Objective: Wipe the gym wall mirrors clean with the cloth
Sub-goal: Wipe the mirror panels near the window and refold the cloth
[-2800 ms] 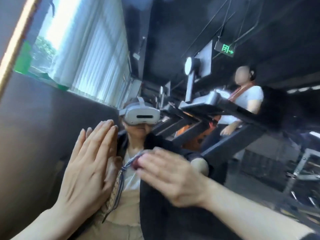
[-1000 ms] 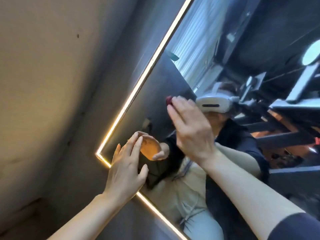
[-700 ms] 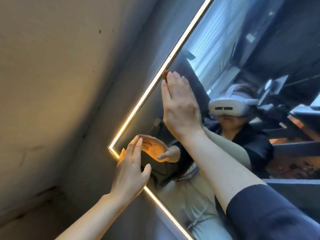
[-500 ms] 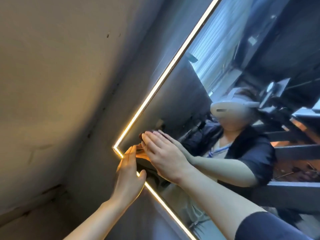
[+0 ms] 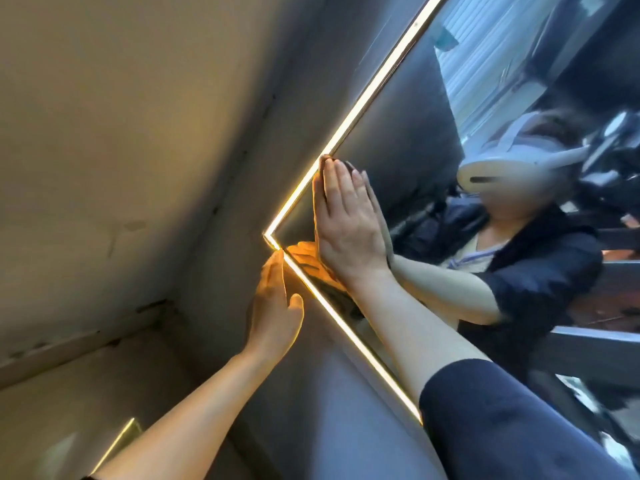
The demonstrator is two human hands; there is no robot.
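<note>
The wall mirror (image 5: 401, 157) fills the right side, edged by a glowing light strip (image 5: 363, 98) that turns a corner at centre. My right hand (image 5: 349, 223) lies flat on the glass just inside that corner, fingers straight and pointing up along the strip. Only a sliver of a dark red cloth (image 5: 322, 159) peeks out at its fingertips; the rest is hidden under the palm. My left hand (image 5: 273, 310) rests flat on the grey wall just outside the corner, fingers straight, holding nothing.
A beige wall (image 5: 121, 133) meets the grey mirror wall (image 5: 311, 410) at the left. The glass reflects a person wearing a white headset, window blinds and dark gym machines. A second light strip (image 5: 114, 445) shows at the bottom left.
My right hand slid up from the mirror's corner along the lit edge. The left hand shifted slightly lower, staying at the corner. Earlier the view swung left from mid-mirror to this corner.
</note>
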